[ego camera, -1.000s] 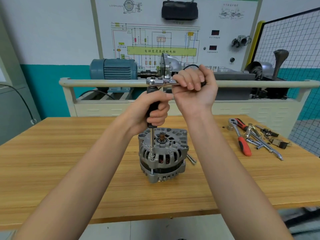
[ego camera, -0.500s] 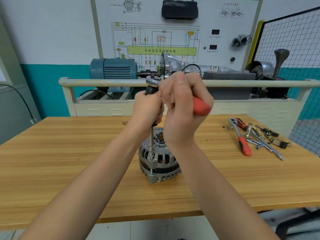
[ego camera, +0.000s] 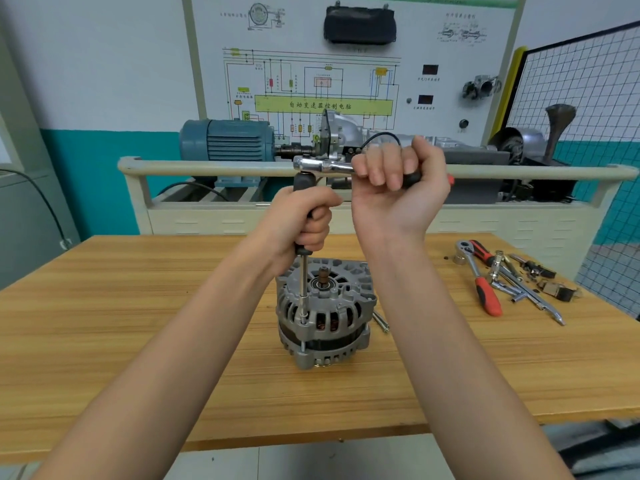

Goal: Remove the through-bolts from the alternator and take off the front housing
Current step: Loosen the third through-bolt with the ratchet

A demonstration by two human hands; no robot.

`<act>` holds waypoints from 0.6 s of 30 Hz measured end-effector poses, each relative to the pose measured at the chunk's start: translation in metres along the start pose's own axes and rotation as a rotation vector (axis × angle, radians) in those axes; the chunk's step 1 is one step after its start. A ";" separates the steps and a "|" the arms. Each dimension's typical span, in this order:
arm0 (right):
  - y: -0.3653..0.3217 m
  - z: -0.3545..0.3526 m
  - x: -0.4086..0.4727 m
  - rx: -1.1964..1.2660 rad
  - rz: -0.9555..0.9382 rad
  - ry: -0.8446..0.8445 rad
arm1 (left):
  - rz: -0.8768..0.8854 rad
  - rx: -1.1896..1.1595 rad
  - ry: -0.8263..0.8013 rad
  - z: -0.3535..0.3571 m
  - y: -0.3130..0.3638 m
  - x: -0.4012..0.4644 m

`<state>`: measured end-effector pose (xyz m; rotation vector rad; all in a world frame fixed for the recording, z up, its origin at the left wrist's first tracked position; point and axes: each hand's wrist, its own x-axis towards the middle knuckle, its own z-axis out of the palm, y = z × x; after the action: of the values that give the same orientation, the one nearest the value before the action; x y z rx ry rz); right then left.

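Two hands above alternator (ego camera: 323, 313), left hand (ego camera: 301, 220) fingers gripping extension handle, right hand (ego camera: 398, 188) fingers wrapping ratchet (ego camera: 325, 166)

Right hand (ego camera: 398, 188): swung back out to the right from in front of the alternator (ego camera: 323, 313), palm now facing the camera; ratchet handle (ego camera: 332, 166): pointing right again, red end barely showing; loose bolt (ego camera: 380, 322): uncovered again beside the alternator
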<state>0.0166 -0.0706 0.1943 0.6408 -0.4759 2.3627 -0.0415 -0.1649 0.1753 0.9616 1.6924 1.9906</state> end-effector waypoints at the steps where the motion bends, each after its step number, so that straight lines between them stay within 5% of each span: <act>1: 0.003 0.002 -0.006 -0.070 -0.059 -0.048 | 0.015 -0.001 0.054 0.002 -0.002 0.001; 9: 0.027 0.014 -0.038 -0.709 -0.646 -0.379 | 0.112 0.061 0.248 0.007 -0.009 0.003; 12: 0.022 0.014 -0.029 -0.539 -0.504 -0.368 | 0.098 0.012 0.092 0.000 -0.006 -0.002; 18: -0.001 0.006 0.010 0.000 0.132 -0.105 | 0.140 -0.099 -0.077 -0.007 0.001 -0.003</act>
<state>0.0124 -0.0671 0.2048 0.7569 -0.5802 2.4610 -0.0440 -0.1715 0.1756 1.1335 1.5078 2.0752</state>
